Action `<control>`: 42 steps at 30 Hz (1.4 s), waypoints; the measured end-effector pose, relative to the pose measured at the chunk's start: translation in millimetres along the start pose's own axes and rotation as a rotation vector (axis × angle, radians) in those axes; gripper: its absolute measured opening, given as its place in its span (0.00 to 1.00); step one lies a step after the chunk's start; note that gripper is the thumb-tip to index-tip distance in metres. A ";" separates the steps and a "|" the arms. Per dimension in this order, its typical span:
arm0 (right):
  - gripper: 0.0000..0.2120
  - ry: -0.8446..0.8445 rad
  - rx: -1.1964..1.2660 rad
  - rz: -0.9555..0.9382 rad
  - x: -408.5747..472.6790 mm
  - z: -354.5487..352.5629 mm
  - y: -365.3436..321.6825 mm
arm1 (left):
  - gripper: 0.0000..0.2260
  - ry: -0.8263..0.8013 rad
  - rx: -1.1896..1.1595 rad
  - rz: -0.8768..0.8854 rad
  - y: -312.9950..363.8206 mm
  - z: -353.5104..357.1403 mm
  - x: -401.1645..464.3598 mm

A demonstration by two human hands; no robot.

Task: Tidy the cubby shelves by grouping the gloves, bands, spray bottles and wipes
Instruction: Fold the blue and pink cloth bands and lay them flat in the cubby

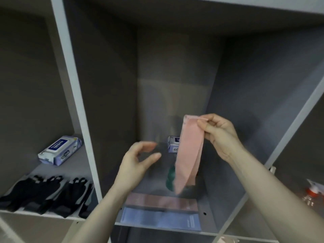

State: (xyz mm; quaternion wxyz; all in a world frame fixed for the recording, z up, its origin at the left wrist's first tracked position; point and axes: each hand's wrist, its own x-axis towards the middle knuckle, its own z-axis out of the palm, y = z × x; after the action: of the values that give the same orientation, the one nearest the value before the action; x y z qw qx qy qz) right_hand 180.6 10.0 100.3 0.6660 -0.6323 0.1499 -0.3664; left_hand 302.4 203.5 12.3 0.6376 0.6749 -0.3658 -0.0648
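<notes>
Here my right hand [217,132] pinches a pink band [189,155] over the middle cubby [226,106], above bands and wipes [173,143]; my left hand [135,163] hangs spread. Left cubby [22,88]: wipes, black gloves [45,193]; labels unreadable.

so i count four bands: pink [190,153], green [171,178], mauve [161,203], blue [157,219]. two wipe packs [60,149] [173,144], one spray bottle [313,193], and a pile of black gloves [47,193], number unclear.

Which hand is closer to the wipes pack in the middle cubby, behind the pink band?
The right hand. It pinches the pink band just right of the wipes pack. The left hand hovers open, farther off to the pack's left and lower.
</notes>
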 end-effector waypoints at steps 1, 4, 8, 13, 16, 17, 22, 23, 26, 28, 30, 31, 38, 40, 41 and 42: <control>0.09 -0.046 -0.034 -0.002 -4.7 3.5 1.6 | 0.11 0.013 -0.061 0.020 11.6 3.5 3.0; 0.06 -0.137 -0.079 -0.002 -17.8 12.0 4.2 | 0.14 -0.022 -0.239 0.035 43.8 15.1 10.6; 0.01 -0.233 -0.015 0.027 -29.7 17.2 1.5 | 0.13 -0.140 -0.395 0.009 64.4 25.1 14.1; 0.03 -0.218 0.002 0.037 -38.0 15.8 0.9 | 0.08 -0.043 -0.386 0.049 64.1 28.9 14.1; 0.01 -0.247 0.040 0.050 -44.8 11.7 3.4 | 0.06 0.007 -0.356 0.062 63.5 30.1 11.8; 0.01 -0.244 0.015 0.043 -47.8 9.7 5.1 | 0.05 0.036 -0.365 0.052 63.7 29.8 11.5; 0.03 -0.147 -0.106 -0.045 -60.9 2.2 16.8 | 0.07 0.115 -0.353 0.057 63.6 25.7 14.2; 0.04 -0.156 -0.097 -0.052 -62.1 2.9 17.9 | 0.08 0.119 -0.314 0.073 62.7 26.2 14.6; 0.03 -0.190 -0.078 -0.072 -62.9 6.8 17.8 | 0.10 0.098 -0.242 0.098 61.1 29.5 14.7; 0.02 -0.215 -0.071 -0.091 -62.0 9.2 16.1 | 0.11 0.062 -0.245 0.109 61.5 32.9 13.4; 0.01 -0.237 -0.066 -0.111 -61.5 11.4 15.2 | 0.12 0.004 -0.308 0.111 62.4 35.9 11.5; 0.01 -0.233 -0.063 -0.117 -61.4 12.3 15.3 | 0.13 -0.033 -0.374 0.093 62.6 36.8 11.0; 0.05 -0.193 -0.066 -0.169 -60.2 12.8 20.3 | 0.20 -0.233 -0.810 -0.292 61.0 40.4 12.5; 0.07 -0.200 -0.100 -0.182 -59.2 10.9 20.7 | 0.18 -0.273 -0.779 -0.339 59.5 41.1 11.5; 0.08 -0.206 -0.114 -0.184 -59.1 10.3 20.6 | 0.17 -0.286 -0.731 -0.344 58.3 41.0 11.1; 0.07 -0.214 -0.121 -0.181 -59.6 9.7 20.3 | 0.16 -0.284 -0.676 -0.340 57.4 41.0 10.6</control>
State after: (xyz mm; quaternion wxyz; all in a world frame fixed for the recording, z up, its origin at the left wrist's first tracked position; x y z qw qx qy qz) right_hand 152.1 56.1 66.8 0.6032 -0.7176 0.0422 -0.3457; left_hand 263.7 168.7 61.1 0.7469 0.4622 -0.2916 -0.3788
